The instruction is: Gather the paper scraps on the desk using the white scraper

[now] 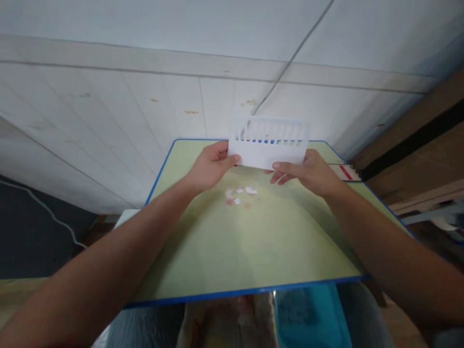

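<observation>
A white sheet [268,155] with a row of narrow slots cut along its upper half is held up over the far part of the table. My left hand [212,166] pinches its lower left corner, thumb in front. At the lower right corner my right hand [308,171] grips it, thumb on the near face and several fingers showing below the edge. Several small scraps [250,191], white and pinkish, lie on the tabletop below the sheet. Wall and table edge show through the slots.
The light green table [232,251] has a blue rim and stands against a white panelled wall [163,106]. A flat white item with a red stripe [342,172] lies at its right edge. A turquoise bin [311,314] sits below the near edge. A grey cable [293,55] runs down the wall.
</observation>
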A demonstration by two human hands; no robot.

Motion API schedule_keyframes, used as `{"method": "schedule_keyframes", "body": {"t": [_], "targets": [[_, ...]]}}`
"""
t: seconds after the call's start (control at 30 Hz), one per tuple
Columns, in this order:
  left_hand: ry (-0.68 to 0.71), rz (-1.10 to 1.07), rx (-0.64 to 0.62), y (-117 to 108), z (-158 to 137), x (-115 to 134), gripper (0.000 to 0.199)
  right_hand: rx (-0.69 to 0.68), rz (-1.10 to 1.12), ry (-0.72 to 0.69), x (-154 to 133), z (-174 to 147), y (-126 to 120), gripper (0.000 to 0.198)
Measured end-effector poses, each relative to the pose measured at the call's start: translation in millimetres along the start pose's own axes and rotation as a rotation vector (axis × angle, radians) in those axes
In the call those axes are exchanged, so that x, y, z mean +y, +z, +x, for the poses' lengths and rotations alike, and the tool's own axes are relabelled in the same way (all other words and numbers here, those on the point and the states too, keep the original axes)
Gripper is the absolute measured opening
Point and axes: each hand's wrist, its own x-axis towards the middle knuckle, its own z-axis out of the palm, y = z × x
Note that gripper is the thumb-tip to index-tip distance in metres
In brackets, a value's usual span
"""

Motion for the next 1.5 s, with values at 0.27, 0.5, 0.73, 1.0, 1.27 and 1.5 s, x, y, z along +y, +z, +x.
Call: {"method": "schedule_keyframes", "body": {"t": [0.27,0.5,0.73,1.0,1.27,1.5], "targets": [[-0.023,0.097,-0.128,-5,-17,7,0.036,0.060,0.017,0.038,13,-17,4,0.054],[-0.122,-0.022,-0.138,5,-26,12,0.040,0.010,0.093,-0.085,16,-21,11,0.056],[0.019,0.443,-0.145,-13,-15,3,0.005,0.027,-0.200,-0.058,32,-35,42,0.052],[-0.026,0.772,0.168,-33,-2,-43,0.016,-0.046,-0.384,0.007,28,-31,40,0.056],[-0.029,0.778,0.188,-33,0,-45,0.012,0.006,-0.290,0.007,29,-32,36,0.049],[-0.039,0.743,0.207,-31,-2,-44,0.014,-0.033,-0.276,-0.033,28,-31,29,0.049]]}}
